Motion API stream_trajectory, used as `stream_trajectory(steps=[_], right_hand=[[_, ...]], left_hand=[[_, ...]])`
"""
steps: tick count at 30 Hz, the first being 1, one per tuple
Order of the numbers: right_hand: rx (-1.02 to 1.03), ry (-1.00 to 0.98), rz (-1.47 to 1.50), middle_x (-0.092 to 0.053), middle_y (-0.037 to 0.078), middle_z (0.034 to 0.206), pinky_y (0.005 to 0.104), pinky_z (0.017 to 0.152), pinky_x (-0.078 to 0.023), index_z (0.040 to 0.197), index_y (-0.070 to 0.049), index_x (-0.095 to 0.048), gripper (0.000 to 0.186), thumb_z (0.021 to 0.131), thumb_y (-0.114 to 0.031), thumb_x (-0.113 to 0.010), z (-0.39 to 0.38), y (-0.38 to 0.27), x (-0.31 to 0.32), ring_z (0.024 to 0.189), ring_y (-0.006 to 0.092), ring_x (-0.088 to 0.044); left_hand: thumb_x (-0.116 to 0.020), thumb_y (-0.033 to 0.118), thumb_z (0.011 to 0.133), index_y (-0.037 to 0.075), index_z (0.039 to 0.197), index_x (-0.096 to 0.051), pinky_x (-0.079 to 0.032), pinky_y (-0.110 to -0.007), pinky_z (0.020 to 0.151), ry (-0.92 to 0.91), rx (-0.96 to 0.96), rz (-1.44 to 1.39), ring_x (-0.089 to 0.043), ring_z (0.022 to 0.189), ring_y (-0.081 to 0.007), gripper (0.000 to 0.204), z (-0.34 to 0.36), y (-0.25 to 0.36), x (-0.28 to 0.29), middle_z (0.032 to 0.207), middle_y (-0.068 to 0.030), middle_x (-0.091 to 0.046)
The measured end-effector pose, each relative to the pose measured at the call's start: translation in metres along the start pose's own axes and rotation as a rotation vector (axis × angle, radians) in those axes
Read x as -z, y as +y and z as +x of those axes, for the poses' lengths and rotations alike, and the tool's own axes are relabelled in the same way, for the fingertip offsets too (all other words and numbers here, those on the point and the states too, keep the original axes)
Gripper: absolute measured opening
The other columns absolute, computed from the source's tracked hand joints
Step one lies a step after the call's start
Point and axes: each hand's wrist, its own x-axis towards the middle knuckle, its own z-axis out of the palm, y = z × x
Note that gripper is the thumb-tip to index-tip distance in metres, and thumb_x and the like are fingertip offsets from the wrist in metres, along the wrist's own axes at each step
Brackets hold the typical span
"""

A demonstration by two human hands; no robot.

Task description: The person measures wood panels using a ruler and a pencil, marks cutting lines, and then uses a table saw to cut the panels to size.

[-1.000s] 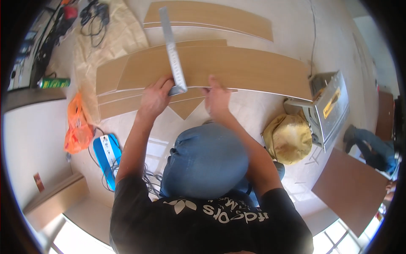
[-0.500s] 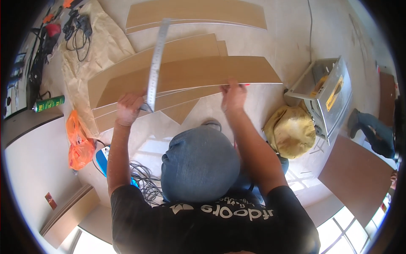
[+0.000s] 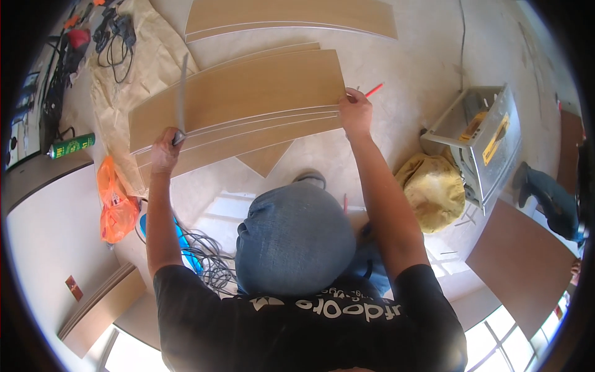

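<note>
My left hand (image 3: pixel 165 150) is closed around the dark handle of a try square at the left end of a stack of wood boards. The square's metal blade (image 3: pixel 182 93) points away from me, seen nearly edge-on, across the top board (image 3: pixel 248 87). At the stack's right end, my right hand (image 3: pixel 356 114) has its fingers bent against the board's near corner. From that hand a red pencil (image 3: pixel 375 89) sticks out to the right. Its fingers grip the pencil, and they touch the board's edge. Several long brown boards with pale edges lie in the stack.
More boards (image 3: pixel 291 13) lie beyond the stack. To the right stand a table saw (image 3: pixel 489 133) and a yellow cloth bag (image 3: pixel 432 189). At left are an orange bag (image 3: pixel 118 208), a green can (image 3: pixel 72 146) and tangled cable (image 3: pixel 207 257). A person's leg (image 3: pixel 545 192) shows far right.
The top board has shifted left and now lines up over the stack. My left hand has moved left with the square, whose blade has turned edge-on. My right hand has moved to the board's right end.
</note>
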Motion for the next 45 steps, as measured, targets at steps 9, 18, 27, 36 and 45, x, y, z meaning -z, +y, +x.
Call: stream_trajectory(steps=[9, 18, 27, 36, 45], right_hand=[[0.287, 0.026, -0.283, -0.075, 0.021, 0.114, 0.0472, 0.093, -0.056, 0.127, -0.008, -0.072, 0.033, 0.099, -0.012, -0.053, 0.008, 0.016, -0.010, 0.106, 0.0394, -0.071], [0.242, 0.024, -0.223, -0.075, 0.018, 0.118, 0.0456, 0.099, -0.055, 0.130, -0.009, -0.070, 0.039, 0.094, -0.004, -0.054, 0.022, 0.036, 0.002, 0.114, 0.0384, -0.067], [0.333, 0.003, -0.213, -0.074, 0.016, 0.119, 0.0462, 0.091, -0.054, 0.125, -0.006, -0.069, 0.035, 0.093, 0.001, -0.057, -0.006, 0.035, -0.001, 0.104, 0.0372, -0.066], [0.487, -0.035, -0.214, -0.073, 0.015, 0.122, 0.0447, 0.096, -0.054, 0.122, -0.006, -0.071, 0.033, 0.092, 0.002, -0.060, 0.009, 0.042, -0.018, 0.110, 0.0360, -0.066], [0.346, -0.104, -0.198, -0.071, 0.016, 0.126, 0.0422, 0.098, -0.054, 0.130, -0.005, -0.067, 0.036, 0.094, -0.001, -0.062, 0.005, 0.033, -0.011, 0.114, 0.0340, -0.066]], left_hand=[[-0.075, 0.015, 0.093, 0.002, 0.127, -0.062, -0.055, -0.047, 0.086, 0.000, 0.044, -0.442, -0.066, 0.095, -0.0404, 0.038, 0.089, 0.177, -0.047, 0.106, -0.0215, -0.064], [-0.067, 0.013, 0.095, 0.009, 0.141, -0.058, -0.048, -0.047, 0.102, -0.229, -0.184, -0.332, -0.058, 0.117, -0.0339, 0.047, 0.125, 0.258, -0.094, 0.122, -0.0155, -0.058], [-0.082, 0.029, 0.086, 0.016, 0.130, -0.070, -0.047, -0.045, 0.099, -0.151, -0.249, -0.412, -0.057, 0.114, -0.0317, 0.048, 0.106, 0.238, -0.133, 0.118, -0.0071, -0.064], [-0.087, 0.036, 0.079, 0.017, 0.133, -0.067, -0.045, -0.049, 0.100, -0.125, -0.077, -0.415, -0.058, 0.118, -0.0327, 0.060, 0.129, 0.224, -0.124, 0.123, -0.0075, -0.063], [-0.089, 0.045, 0.076, 0.018, 0.156, -0.048, -0.030, -0.052, 0.122, -0.334, -0.241, -0.353, -0.040, 0.148, -0.0327, 0.094, 0.171, 0.222, -0.119, 0.162, -0.0085, -0.042]])
